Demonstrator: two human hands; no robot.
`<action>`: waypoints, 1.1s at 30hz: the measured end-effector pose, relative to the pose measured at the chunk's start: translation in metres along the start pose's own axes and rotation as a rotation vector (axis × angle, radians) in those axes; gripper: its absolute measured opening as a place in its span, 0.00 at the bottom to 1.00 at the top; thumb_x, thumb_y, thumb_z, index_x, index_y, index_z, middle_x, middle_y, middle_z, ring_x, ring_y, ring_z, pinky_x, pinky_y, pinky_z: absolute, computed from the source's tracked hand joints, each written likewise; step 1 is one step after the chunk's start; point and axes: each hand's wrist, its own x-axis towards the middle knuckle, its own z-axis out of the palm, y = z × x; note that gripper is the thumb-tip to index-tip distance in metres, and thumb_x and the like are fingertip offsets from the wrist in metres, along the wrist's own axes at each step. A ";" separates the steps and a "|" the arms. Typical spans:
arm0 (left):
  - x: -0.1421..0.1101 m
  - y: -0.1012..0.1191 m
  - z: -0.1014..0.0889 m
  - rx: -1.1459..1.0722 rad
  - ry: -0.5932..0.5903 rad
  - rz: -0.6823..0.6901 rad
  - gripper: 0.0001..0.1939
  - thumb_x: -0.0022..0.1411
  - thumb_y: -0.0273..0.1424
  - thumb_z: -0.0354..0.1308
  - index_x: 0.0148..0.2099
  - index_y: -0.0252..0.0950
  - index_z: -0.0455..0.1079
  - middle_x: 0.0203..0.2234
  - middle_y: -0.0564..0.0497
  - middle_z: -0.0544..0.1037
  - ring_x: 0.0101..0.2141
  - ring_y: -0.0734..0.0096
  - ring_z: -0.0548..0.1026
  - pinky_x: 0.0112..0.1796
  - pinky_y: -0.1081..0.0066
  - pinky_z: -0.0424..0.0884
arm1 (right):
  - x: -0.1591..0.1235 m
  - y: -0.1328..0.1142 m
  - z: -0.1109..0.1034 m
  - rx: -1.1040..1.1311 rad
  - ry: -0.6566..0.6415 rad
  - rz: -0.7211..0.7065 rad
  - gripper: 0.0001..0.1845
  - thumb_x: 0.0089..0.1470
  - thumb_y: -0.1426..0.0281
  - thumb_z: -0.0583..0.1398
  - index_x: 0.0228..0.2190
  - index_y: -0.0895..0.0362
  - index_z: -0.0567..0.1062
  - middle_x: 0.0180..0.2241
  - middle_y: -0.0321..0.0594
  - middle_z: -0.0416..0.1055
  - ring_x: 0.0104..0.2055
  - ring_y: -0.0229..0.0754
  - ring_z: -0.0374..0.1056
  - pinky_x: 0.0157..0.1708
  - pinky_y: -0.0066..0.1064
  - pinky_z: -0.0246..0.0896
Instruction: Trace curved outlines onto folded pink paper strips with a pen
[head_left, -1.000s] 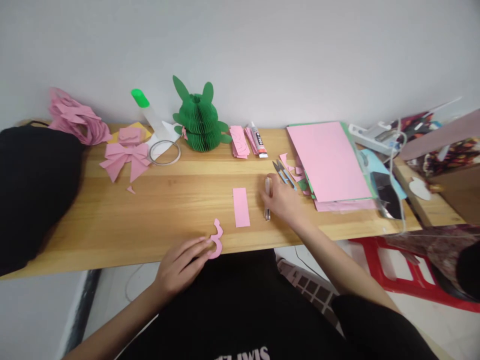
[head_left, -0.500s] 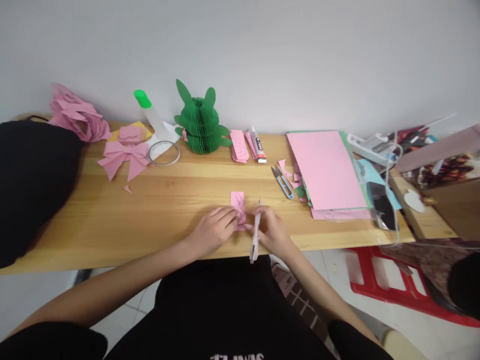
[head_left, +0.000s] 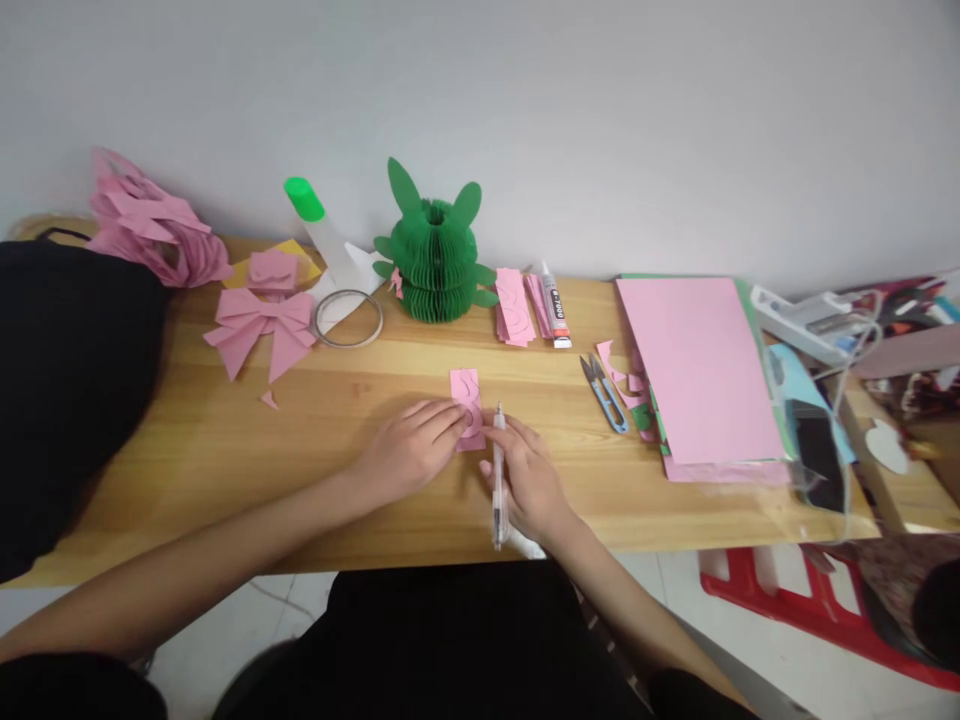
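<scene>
A small pink paper piece [head_left: 465,388] with curved shapes on it lies on the wooden table in front of me. My left hand [head_left: 409,448] presses its right-hand edge with fingers close together, the fingertips resting on the paper; the thumb is hidden. In my right hand [head_left: 531,482] is a clear pen [head_left: 499,490], held along the fingers with its tip pointing away from me. One right fingertip reaches the paper's right side. Beyond are similar pink pieces [head_left: 514,308], a glue tube [head_left: 556,310] and blue-handled snips [head_left: 604,394].
A green honeycomb paper figure [head_left: 437,260] stands by the wall. Left of it are a tape roll [head_left: 349,340], a green-capped bottle [head_left: 322,225], a pink paper bow [head_left: 262,325] and a black bag [head_left: 75,390]. To the right lie stacked pink sheets [head_left: 697,370] and a phone [head_left: 819,455].
The view has shifted. Both hands and the pink paper have moved left relative to the other table items. My left fingers lie flatter, and the pen stands straighter in my right hand.
</scene>
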 end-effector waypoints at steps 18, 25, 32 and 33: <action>0.003 -0.029 -0.003 -0.085 -0.223 -0.251 0.36 0.65 0.46 0.57 0.64 0.22 0.63 0.63 0.32 0.67 0.64 0.46 0.63 0.63 0.52 0.60 | 0.014 0.015 -0.012 -0.225 -0.193 -0.249 0.23 0.66 0.70 0.53 0.61 0.58 0.65 0.57 0.53 0.74 0.66 0.52 0.62 0.57 0.48 0.64; 0.001 -0.030 -0.003 -0.111 -0.222 -0.254 0.37 0.64 0.45 0.58 0.65 0.21 0.61 0.63 0.31 0.67 0.64 0.46 0.62 0.63 0.52 0.58 | 0.016 0.018 -0.016 -0.255 -0.228 -0.306 0.15 0.65 0.71 0.54 0.51 0.58 0.72 0.57 0.51 0.74 0.66 0.51 0.62 0.59 0.47 0.64; 0.004 -0.030 -0.005 -0.108 -0.207 -0.231 0.34 0.65 0.44 0.57 0.64 0.24 0.63 0.62 0.31 0.68 0.63 0.45 0.63 0.62 0.50 0.61 | 0.013 0.021 -0.013 -0.232 -0.222 -0.293 0.16 0.63 0.72 0.56 0.52 0.57 0.72 0.57 0.51 0.74 0.67 0.51 0.60 0.60 0.47 0.63; 0.005 -0.030 -0.006 -0.111 -0.213 -0.231 0.33 0.65 0.43 0.57 0.63 0.25 0.63 0.62 0.32 0.67 0.63 0.44 0.63 0.62 0.50 0.61 | 0.013 0.021 -0.013 -0.228 -0.223 -0.293 0.17 0.63 0.72 0.56 0.52 0.57 0.72 0.57 0.51 0.74 0.67 0.50 0.59 0.60 0.47 0.63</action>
